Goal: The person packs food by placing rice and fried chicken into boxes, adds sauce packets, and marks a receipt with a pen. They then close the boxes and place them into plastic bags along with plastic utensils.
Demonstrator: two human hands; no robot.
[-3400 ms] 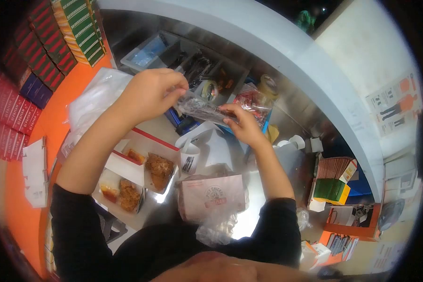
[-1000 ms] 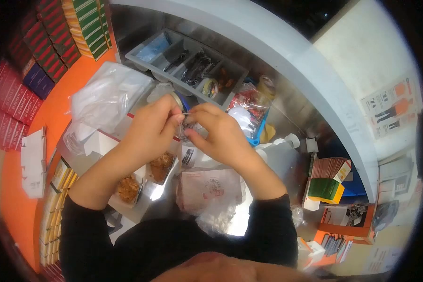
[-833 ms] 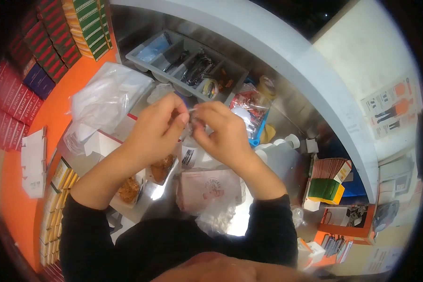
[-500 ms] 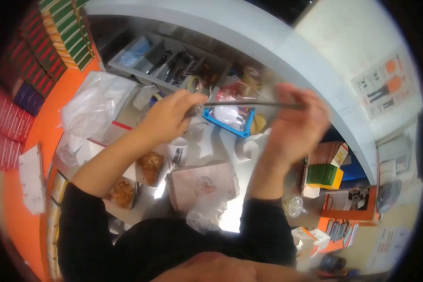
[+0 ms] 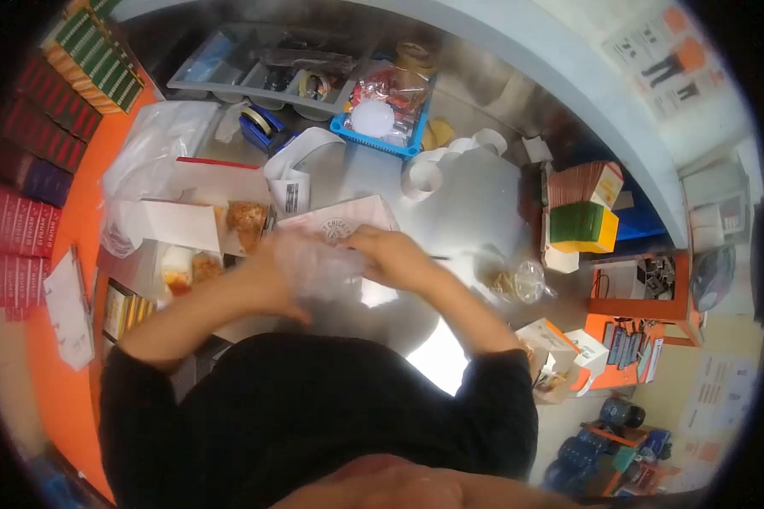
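Note:
My left hand [image 5: 276, 276] is blurred, its fingers around a crumpled clear plastic bag [image 5: 327, 270]. At the bag's right side my right hand [image 5: 384, 254] has its fingers bent together on the plastic. Just behind both hands lies a paper packet with a round printed stamp [image 5: 348, 214], partly covered by them. Left of it, open cardboard boxes [image 5: 182, 222] hold browned fried pieces [image 5: 248, 222] and a small cup with red and white contents [image 5: 177, 270]. A long strip of printed paper [image 5: 292, 191] curls behind the packet.
A blue tape dispenser [image 5: 263, 127], a grey divided tray [image 5: 255, 81] and a blue basket [image 5: 375, 123] stand at the back. Paper rolls [image 5: 422, 180] lie right of centre. Farther right are a clear round container [image 5: 530, 278], green and yellow boxes [image 5: 581, 219] and an open carton [image 5: 547, 360].
Both hands have come down toward my body and closer together, now at the plastic bag. The long thin dark item between them is no longer seen there. The view has shifted.

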